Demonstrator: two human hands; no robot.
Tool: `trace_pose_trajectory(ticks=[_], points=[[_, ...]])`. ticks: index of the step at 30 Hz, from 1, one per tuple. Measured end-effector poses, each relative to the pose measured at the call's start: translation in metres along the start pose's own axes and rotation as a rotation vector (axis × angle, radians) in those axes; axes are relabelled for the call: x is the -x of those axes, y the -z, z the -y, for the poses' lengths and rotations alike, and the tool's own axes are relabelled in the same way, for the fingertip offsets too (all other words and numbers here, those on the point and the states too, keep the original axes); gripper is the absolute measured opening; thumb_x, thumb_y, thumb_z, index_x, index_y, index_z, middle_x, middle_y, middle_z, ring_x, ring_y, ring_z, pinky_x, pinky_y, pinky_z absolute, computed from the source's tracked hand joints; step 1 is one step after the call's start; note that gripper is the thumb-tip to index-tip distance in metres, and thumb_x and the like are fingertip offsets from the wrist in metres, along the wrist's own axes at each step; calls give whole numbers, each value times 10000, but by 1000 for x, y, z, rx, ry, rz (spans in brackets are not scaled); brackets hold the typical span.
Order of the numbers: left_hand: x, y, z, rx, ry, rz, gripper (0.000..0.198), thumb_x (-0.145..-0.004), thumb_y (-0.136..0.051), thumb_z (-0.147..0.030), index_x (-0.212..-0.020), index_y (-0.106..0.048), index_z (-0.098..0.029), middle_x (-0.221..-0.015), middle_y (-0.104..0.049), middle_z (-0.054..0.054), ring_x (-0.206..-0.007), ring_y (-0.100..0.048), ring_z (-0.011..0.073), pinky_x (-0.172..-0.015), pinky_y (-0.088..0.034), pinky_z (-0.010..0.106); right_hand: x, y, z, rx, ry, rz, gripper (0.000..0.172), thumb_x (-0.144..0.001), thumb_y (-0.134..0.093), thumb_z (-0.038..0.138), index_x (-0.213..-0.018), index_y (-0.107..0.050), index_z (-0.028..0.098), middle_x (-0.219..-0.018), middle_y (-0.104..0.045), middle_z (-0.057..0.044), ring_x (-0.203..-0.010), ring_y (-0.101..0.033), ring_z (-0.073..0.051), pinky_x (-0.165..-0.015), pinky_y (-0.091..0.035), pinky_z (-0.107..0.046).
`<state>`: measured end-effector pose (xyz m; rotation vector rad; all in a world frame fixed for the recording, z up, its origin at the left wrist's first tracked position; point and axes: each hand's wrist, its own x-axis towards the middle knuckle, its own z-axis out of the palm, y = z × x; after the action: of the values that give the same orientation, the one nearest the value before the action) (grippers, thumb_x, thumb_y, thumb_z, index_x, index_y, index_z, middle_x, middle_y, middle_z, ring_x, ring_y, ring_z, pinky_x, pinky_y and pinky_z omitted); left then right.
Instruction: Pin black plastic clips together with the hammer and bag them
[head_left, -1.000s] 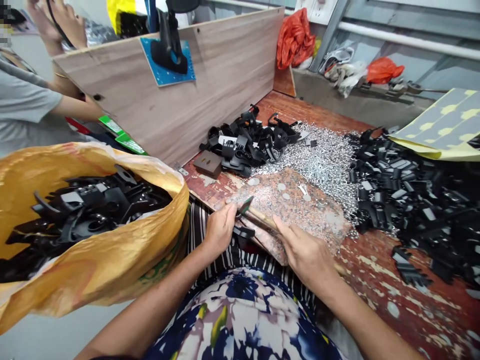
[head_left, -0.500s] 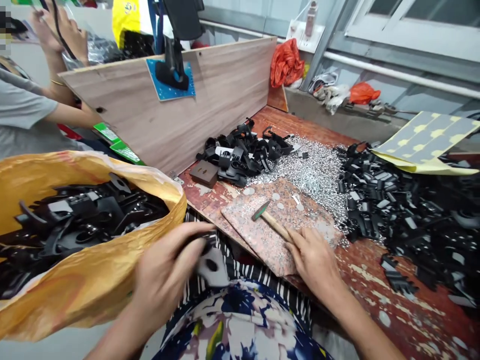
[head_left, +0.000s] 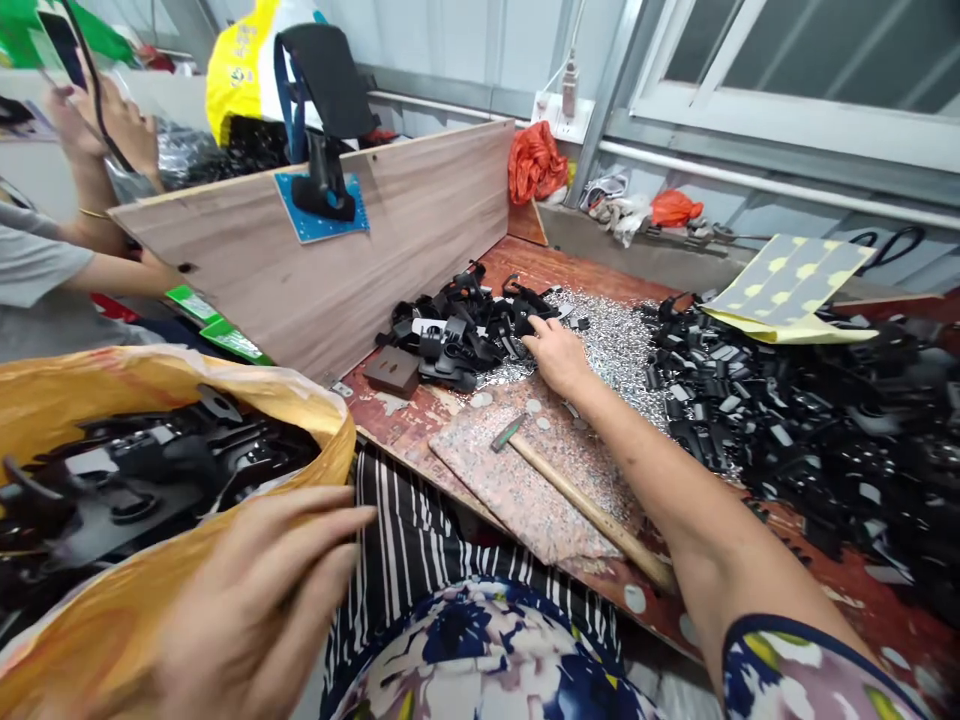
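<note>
My left hand (head_left: 262,600) is blurred by motion, its fingers stretched out beside the yellow sack (head_left: 341,420); nothing shows in it. Inside the sack lie many black plastic parts (head_left: 180,460). My right hand (head_left: 559,355) reaches across to the pile of black plastic clips (head_left: 450,345), fingertips at its right edge and slightly apart; no held part is visible. Below that arm, a hammer (head_left: 570,490) with a wooden handle and green-marked head rests on the speckled stone slab (head_left: 480,470). Small shiny metal pieces (head_left: 622,345) are heaped beside my right hand.
A larger heap of black parts (head_left: 787,420) covers the table's right side, with a patterned yellow-grey sheet (head_left: 795,280) on it. A brown block (head_left: 392,371) sits by the wooden partition (head_left: 420,200). A black stand (head_left: 326,170) is fixed on top. Another person's arm (head_left: 112,260) is at left.
My right hand has let go of the hammer and moved forward to the clip pile. My left hand has moved left and down toward the sack; the black part it held no longer shows.
</note>
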<state>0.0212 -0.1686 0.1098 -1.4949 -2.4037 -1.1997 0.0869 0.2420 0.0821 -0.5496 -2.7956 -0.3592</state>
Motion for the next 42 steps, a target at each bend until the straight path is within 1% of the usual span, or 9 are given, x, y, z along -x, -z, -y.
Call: trace_pose_trajectory(ticks=[4,10,15,17,22,27,35,39,42], points=[[-20,-45,-6,30,-181,104,196,-973,-572,-220,-1132,-686,-235,-1083,-689,68,-960,-688,201,-823,-568,297,19,14,10,-3,92,18,251,-993,-456,128,-1000,-707,149,-1053,-689,-139,-969,-551,-261,-760,-441,-369],[-38,-125,-1,-18,-309,118,435,-974,-587,-244,-1405,-539,-212,-1281,-592,159,-1142,-618,278,-960,-544,428,121,49,74,-315,323,-18,253,-1021,-436,177,-950,-679,188,-883,-681,-82,-847,-585,-233,-762,-475,-381],[-32,-158,12,-76,-402,253,252,-998,-521,-334,-1073,-718,-197,-1106,-646,140,-993,-634,297,-837,-546,405,181,65,90,-800,89,-2,308,-972,-556,240,-1278,-594,250,-1133,-746,-24,-975,-697,-171,-884,-573,-291],[-30,-165,20,-98,-418,231,334,-999,-493,-412,-880,-719,-196,-1004,-645,137,-887,-620,298,-766,-533,402,202,64,67,-823,-155,-44,352,-946,-584,219,-1294,-604,265,-1153,-755,13,-953,-721,-140,-866,-583,-249],[-31,-166,26,-37,-379,207,390,-1005,-396,-416,-877,-696,-201,-1022,-631,141,-1019,-612,326,-888,-515,427,260,61,-27,-493,-644,-204,250,-970,-503,216,-1032,-745,225,-1032,-774,-55,-945,-723,-203,-887,-565,-348],[-35,-163,25,48,-228,250,427,-965,-441,-507,-820,-711,-210,-1034,-626,126,-999,-635,320,-876,-523,421,298,70,-86,-223,-863,-197,305,-983,-462,260,-1093,-744,221,-1108,-761,-91,-1017,-701,-233,-933,-514,-352],[-39,-166,33,68,-21,257,594,-873,-401,-731,-787,-699,-224,-1068,-636,131,-1099,-635,355,-946,-517,472,377,94,-73,-71,-970,90,241,-913,-551,209,-1005,-767,263,-983,-781,-45,-832,-695,-211,-789,-512,-313],[-46,-161,23,102,88,302,567,-840,-464,-756,-790,-677,-233,-1065,-646,108,-1142,-623,359,-1026,-482,488,387,75,-62,-140,-786,27,461,-883,-500,76,-1283,-675,223,-1302,-691,-79,-1149,-618,-244,-1009,-492,-393],[-50,-158,18,149,154,335,579,-798,-527,-773,-800,-682,-215,-1148,-637,121,-1169,-616,369,-1083,-448,505,383,61,-61,-212,-661,3,481,-872,-457,24,-1239,-704,212,-1254,-703,-99,-1111,-613,-249,-1001,-504,-427]])
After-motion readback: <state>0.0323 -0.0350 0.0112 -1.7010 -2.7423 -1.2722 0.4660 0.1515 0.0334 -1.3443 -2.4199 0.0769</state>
